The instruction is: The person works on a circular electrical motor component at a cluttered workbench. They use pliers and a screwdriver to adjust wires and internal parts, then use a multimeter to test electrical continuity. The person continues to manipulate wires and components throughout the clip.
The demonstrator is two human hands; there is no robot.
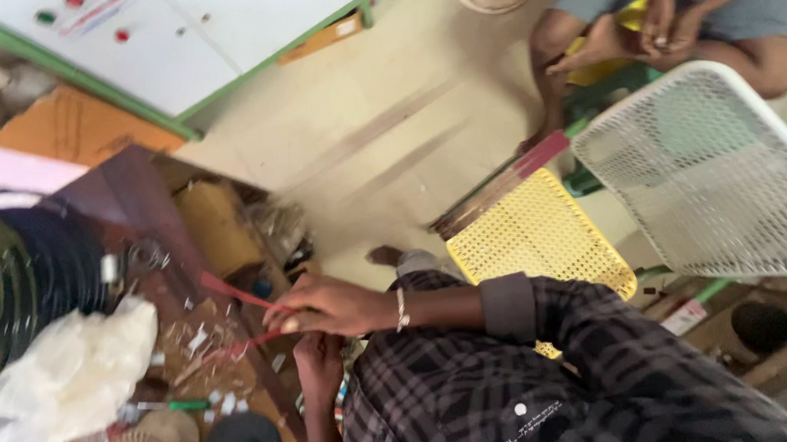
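Two hands at a cluttered workbench (141, 186). Right hand (326, 305): closed, fingers pinched on a thin red strip (239, 295) that runs up and left from the fingertips over the bench; a second reddish piece (228, 349) lies just below it. Left hand (316, 367): directly under the right one, mostly hidden by it; I cannot tell whether it grips anything.

Handling note: the strip looks slender and springy, so a firm pinch close to the working end, with the lower hand steadying it, would likely keep it from flexing or slipping.

Containers: white plastic bag (66, 377), crumpled, left of the hands, contents not visible. Yellow mesh tray (540, 239) and white mesh tray (709, 174), to the right; nothing visible in either.

Surroundings: pale scraps (202, 337) scattered on the bench; dark coiled rings (15, 290) at far left.
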